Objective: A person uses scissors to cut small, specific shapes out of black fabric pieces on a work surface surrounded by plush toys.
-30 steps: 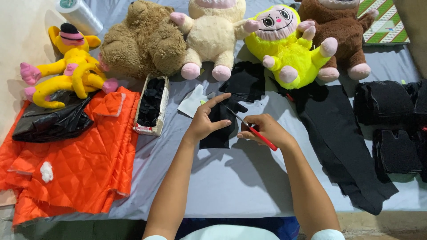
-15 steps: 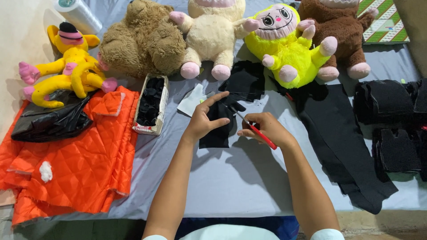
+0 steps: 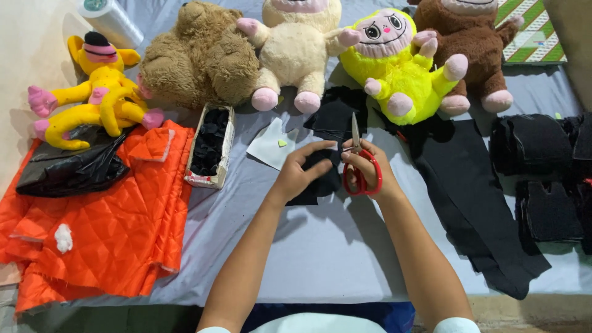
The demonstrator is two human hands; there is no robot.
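- right hand (image 3: 365,168) has its fingers through the red handles of a pair of scissors (image 3: 359,161), blades pointing up and away
- left hand (image 3: 300,169) is gripping a small piece of black fabric (image 3: 316,179) right next to the scissors
- all this over a grey sheet (image 3: 320,246), with a white paper cutout (image 3: 271,145) just past the left hand
- narrow box of black scraps (image 3: 211,143) sits to the left, beside some orange quilted fabric (image 3: 105,228)
- row of plush toys along the back, the bright yellow one (image 3: 394,68) closest to the scissors
- long black cloth (image 3: 475,197) and stacked black pieces (image 3: 533,145) on the right
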